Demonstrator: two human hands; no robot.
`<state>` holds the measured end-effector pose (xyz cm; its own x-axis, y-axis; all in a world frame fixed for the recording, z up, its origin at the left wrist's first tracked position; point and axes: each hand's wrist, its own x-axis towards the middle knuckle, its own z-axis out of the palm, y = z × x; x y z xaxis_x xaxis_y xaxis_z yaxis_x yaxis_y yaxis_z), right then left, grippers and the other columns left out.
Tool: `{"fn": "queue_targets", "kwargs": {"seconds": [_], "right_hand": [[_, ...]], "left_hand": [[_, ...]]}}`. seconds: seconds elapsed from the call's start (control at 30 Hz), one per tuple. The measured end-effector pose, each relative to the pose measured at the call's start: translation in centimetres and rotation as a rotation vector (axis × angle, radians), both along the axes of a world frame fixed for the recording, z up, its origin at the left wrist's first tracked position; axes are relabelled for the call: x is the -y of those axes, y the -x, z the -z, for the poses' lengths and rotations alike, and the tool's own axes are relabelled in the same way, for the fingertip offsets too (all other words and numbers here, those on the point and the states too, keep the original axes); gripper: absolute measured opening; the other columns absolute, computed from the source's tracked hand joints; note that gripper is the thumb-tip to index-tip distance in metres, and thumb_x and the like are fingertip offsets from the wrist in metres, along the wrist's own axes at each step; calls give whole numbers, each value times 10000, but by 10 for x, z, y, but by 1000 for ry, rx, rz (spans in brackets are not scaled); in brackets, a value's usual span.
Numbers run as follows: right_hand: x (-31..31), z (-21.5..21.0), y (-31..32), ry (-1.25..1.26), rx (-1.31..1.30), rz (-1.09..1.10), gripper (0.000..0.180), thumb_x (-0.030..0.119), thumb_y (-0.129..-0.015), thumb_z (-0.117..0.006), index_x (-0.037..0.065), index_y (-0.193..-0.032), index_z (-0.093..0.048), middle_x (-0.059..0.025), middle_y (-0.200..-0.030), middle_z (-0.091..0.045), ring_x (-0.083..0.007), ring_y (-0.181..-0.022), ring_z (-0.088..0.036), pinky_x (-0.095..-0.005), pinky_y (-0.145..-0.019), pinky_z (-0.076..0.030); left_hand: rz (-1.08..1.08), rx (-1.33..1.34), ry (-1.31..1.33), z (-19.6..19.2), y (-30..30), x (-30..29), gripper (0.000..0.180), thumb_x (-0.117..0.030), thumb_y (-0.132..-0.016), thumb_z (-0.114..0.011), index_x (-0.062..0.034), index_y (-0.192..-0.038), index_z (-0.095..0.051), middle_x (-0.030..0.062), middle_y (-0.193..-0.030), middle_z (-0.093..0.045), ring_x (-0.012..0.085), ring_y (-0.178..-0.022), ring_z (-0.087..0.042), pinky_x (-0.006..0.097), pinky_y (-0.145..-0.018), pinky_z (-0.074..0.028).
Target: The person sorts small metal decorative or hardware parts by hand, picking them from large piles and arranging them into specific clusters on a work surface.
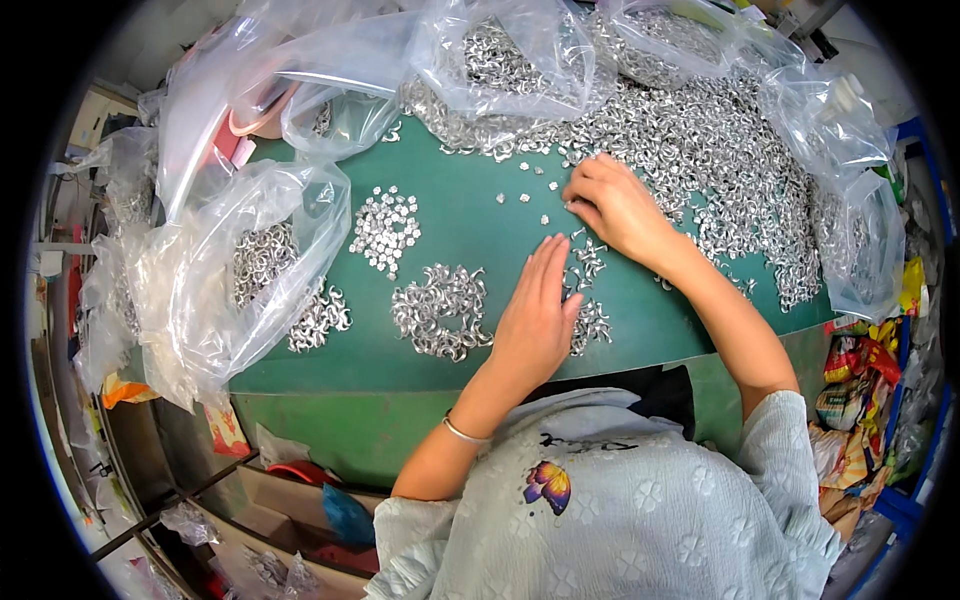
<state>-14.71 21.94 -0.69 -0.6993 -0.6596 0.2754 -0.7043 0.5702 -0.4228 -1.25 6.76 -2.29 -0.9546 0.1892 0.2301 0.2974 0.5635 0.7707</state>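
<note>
My left hand (540,315) lies flat on the green tabletop, fingers stretched out, its edge against a small heap of curved silvery metal pieces (592,322). Bent over the near edge of a big spread of the same kind of pieces (740,150) is my right hand (612,208). Its fingers curl toward the thumb; whatever is between the fingertips is too small or hidden. Left of my left hand sits a round pile of curved metal pieces (440,310). Beyond that lies a cluster of small chunky silvery pieces (385,230), and a few similar loose pieces (525,198) are scattered near my right fingertips.
Clear plastic bags of metal pieces stand along the table's back (500,60), left (265,265) and right (850,240). A small heap (320,320) spills beside the left bag. Below left is an open drawer (290,510); colourful packets (850,390) are piled at the right.
</note>
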Motion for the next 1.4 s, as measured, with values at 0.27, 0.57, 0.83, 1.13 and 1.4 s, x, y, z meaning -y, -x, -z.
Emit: {"fn": "queue_targets", "kwargs": {"seconds": [0.27, 0.57, 0.83, 1.13, 1.4], "right_hand": [[-32, -17, -23, 34, 256, -138, 74, 57, -812, -653, 34, -882, -661, -79, -951, -604, -276, -941, -546, -377, -857, -422], [-7, -16, -52, 54, 90, -107, 263, 8, -843, -599, -25, -1104, -598, -146, -1148, -580, -336, -1110, -526, -401, -970, -408], [-4, -3, -78, -50, 69, 8, 371, 77, -879, -588, -6, -1238, -550, -151, -1360, -486, -338, -1302, -409, -425, -1105, -287], [-2, 21, -79, -98, 88, 72, 423, 206, -1000, -438, 19, -1378, -465, -145, -1439, -446, -292, -1356, -384, -387, -1138, -246], [-7, 26, -79, -17, 49, 179, 393, 160, -1000, -432, -31, -1338, -489, -162, -1407, -481, -280, -1328, -417, -385, -1131, -259]], "left_hand": [[-22, -21, 1, 2, 0, -3, 610, -8, -891, -546, 39, -1438, -281, 281, -1425, -380, 424, -1326, -384, 436, -1091, -336], [-68, -405, -221, 0, -14, 0, 389, 94, -827, -532, 60, -1214, -553, 230, -1264, -544, 388, -1199, -530, 435, -1026, -429], [90, -54, -686, 21, -101, -19, 114, 18, -820, -629, 3, -929, -658, 107, -809, -644, 228, -626, -595, 336, -582, -484], [123, 287, -818, 67, -104, -27, 135, -67, -850, -625, 1, -964, -652, 111, -771, -662, 223, -668, -624, 344, -637, -490], [149, 329, -905, 85, -101, -25, 192, -89, -834, -645, 8, -999, -659, 114, -801, -677, 233, -710, -649, 365, -665, -501]]}}
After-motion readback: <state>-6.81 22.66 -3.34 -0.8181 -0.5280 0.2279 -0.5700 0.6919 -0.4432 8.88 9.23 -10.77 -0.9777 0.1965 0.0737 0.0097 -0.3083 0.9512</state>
